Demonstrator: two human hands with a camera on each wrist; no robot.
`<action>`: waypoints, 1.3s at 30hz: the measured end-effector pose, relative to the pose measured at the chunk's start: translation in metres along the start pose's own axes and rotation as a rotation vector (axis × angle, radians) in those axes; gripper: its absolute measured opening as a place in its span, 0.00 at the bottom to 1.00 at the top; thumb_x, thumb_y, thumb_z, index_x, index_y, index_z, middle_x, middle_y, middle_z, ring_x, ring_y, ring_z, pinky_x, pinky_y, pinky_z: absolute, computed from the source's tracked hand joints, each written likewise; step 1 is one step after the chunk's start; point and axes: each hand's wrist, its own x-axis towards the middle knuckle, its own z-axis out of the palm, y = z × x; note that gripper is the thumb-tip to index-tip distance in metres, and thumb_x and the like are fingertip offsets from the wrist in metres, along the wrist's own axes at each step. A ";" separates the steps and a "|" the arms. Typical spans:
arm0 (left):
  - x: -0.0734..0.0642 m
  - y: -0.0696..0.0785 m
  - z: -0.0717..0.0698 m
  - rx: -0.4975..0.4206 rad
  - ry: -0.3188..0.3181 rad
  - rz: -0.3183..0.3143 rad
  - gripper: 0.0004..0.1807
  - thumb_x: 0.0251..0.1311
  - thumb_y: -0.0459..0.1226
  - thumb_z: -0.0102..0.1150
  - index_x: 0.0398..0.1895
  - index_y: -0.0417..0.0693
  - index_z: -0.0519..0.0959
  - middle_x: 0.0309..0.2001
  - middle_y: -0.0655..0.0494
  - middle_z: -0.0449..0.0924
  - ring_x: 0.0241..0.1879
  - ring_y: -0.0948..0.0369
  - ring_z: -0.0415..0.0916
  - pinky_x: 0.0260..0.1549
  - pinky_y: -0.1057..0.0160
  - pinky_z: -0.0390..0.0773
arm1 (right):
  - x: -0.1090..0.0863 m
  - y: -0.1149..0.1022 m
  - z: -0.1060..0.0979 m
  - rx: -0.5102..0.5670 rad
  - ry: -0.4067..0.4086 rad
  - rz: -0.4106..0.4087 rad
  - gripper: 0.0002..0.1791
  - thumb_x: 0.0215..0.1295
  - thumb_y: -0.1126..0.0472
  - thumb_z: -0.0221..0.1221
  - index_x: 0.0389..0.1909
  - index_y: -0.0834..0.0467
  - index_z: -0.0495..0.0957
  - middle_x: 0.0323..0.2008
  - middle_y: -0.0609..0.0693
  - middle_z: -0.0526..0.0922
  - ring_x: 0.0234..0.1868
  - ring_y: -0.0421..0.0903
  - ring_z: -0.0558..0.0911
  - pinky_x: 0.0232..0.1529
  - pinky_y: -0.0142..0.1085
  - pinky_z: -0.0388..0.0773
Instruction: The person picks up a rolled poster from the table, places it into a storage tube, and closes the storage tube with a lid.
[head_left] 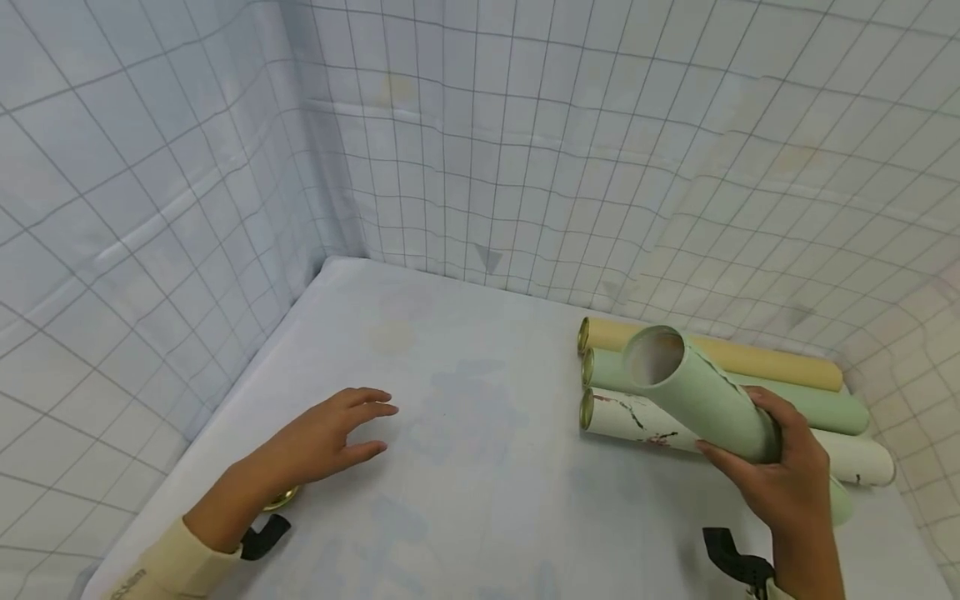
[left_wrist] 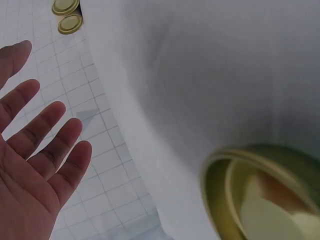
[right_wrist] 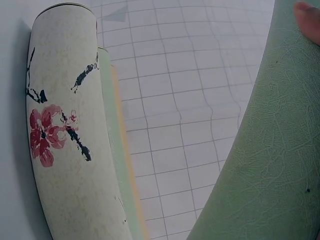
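Observation:
My right hand (head_left: 791, 467) grips a pale green cardboard tube (head_left: 708, 396), fingers and thumb around its side. The tube tilts, its open hollow end facing up and left; in the right wrist view its textured green wall (right_wrist: 275, 135) fills the right side, with a fingertip at the top. More green shows behind my right wrist. My left hand (head_left: 322, 437) is held over the white cloth, fingers spread and relaxed, palm bare in the left wrist view. Partly hidden under the left wrist is a gold-rimmed round metal piece (head_left: 281, 498), large and blurred in the left wrist view.
Three closed tubes lie side by side at the back right: a yellow tube (head_left: 750, 358), a green tube (head_left: 817, 408) and a white tube with painted blossoms (head_left: 622, 417). Their left ends have gold metal caps. Grid-patterned cloth walls (head_left: 487, 150) surround the white table surface (head_left: 480, 500).

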 end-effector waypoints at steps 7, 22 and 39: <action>-0.018 -0.027 0.004 -0.130 0.007 0.022 0.23 0.61 0.44 0.69 0.58 0.48 0.79 0.58 0.57 0.76 0.59 0.54 0.73 0.53 0.52 0.77 | 0.001 0.000 0.005 -0.031 -0.002 -0.012 0.51 0.45 0.34 0.73 0.54 0.74 0.75 0.52 0.40 0.80 0.52 0.33 0.77 0.53 0.24 0.68; -0.087 -0.055 -0.025 -0.324 -0.124 -0.164 0.27 0.56 0.49 0.72 0.58 0.55 0.80 0.57 0.59 0.77 0.55 0.70 0.71 0.48 0.68 0.76 | 0.002 0.003 0.008 -0.072 -0.027 0.017 0.52 0.44 0.32 0.72 0.55 0.73 0.75 0.52 0.35 0.79 0.52 0.31 0.77 0.53 0.23 0.67; -0.093 -0.062 -0.020 -0.119 -0.206 -0.053 0.26 0.51 0.51 0.75 0.53 0.58 0.81 0.58 0.58 0.73 0.56 0.56 0.69 0.47 0.67 0.77 | 0.002 0.002 0.012 -0.090 -0.057 0.028 0.52 0.45 0.31 0.71 0.57 0.71 0.75 0.54 0.35 0.78 0.53 0.31 0.76 0.52 0.22 0.67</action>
